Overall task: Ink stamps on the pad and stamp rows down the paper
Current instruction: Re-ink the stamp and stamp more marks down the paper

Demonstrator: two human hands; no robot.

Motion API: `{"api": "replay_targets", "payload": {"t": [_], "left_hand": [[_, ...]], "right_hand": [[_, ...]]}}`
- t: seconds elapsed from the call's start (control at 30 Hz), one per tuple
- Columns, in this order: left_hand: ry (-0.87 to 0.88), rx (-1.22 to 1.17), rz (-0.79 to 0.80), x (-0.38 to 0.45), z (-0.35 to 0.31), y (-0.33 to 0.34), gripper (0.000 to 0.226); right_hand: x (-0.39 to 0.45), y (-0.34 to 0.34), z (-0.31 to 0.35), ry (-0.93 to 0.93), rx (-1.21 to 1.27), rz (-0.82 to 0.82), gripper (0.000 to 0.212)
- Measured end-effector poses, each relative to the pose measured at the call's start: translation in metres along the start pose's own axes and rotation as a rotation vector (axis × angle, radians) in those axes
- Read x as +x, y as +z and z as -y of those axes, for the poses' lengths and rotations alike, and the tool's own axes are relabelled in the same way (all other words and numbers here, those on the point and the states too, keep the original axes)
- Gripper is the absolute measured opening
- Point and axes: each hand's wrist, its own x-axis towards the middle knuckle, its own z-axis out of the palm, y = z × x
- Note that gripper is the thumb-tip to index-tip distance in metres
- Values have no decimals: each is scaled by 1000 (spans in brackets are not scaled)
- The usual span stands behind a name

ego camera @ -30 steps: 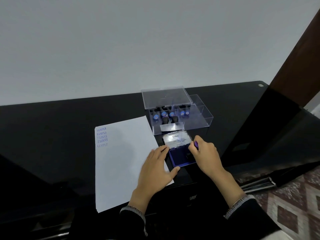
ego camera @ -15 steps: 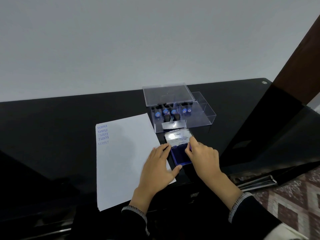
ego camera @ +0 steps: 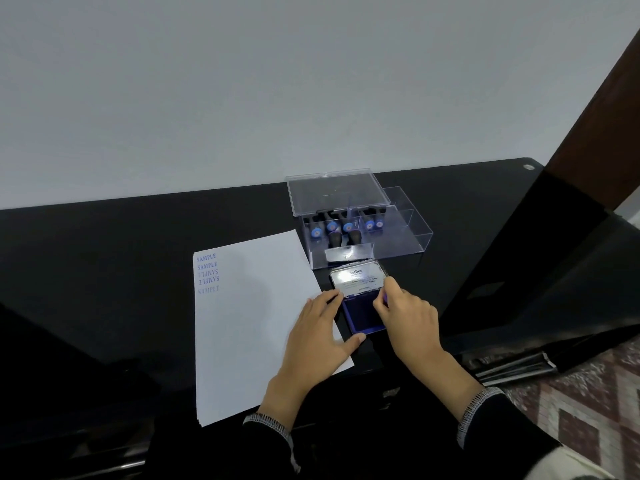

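Pad (ego camera: 362,315): open on the black desk (ego camera: 138,271), dark blue ink face toward the person, lid (ego camera: 357,279) laid back on the far side, white label up.
Left hand (ego camera: 320,336): flat, fingers straight, on the near right part of the paper (ego camera: 252,323); fingertips and thumb touching the left edge of the pad.
Right hand (ego camera: 407,318): over the right part of the pad, fingers curled and pinching a small purple stamp (ego camera: 385,297); stamp mostly hidden, contact with the ink cannot be told.
Paper: just left of the pad, white, with a column of blue "SAMPLE" prints (ego camera: 207,273) at the far left corner, some of them upside down.
Box (ego camera: 363,233): clear plastic, just behind the pad, lid raised; more stamps (ego camera: 346,226) with blue round ends inside, in the left compartments.
Sleeves (ego camera: 485,420): dark, with grey cuffs, nearer than the pad.
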Motion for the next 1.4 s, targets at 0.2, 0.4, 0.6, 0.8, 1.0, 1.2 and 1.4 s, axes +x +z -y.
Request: {"api": "replay_targets", "payload": {"t": [0.2, 0.4, 0.6, 0.8, 1.0, 1.2, 1.4], "left_hand": [[-160, -378, -47, 3, -2, -19, 46], [-146, -310, -293, -9, 23, -60, 22], [-284, -153, -364, -30, 70, -92, 22], [-400, -27, -398, -49, 98, -105, 23], [-434, 10, -412, -58, 107, -103, 27], [-450, 34, -433, -56, 105, -102, 27], [-445, 64, -431, -55, 108, -101, 27]], "right_hand": [[0, 3, -4, 41, 29, 58, 17], [6, 3, -5, 39, -4, 129, 21], [4, 3, -5, 52, 41, 124, 21], [-7, 2, -6, 65, 120, 37, 27], [1, 3, -6, 73, 83, 113, 22], [-1, -5, -14, 37, 185, 194, 28], [-2, -8, -22, 12, 295, 252, 20]]}}
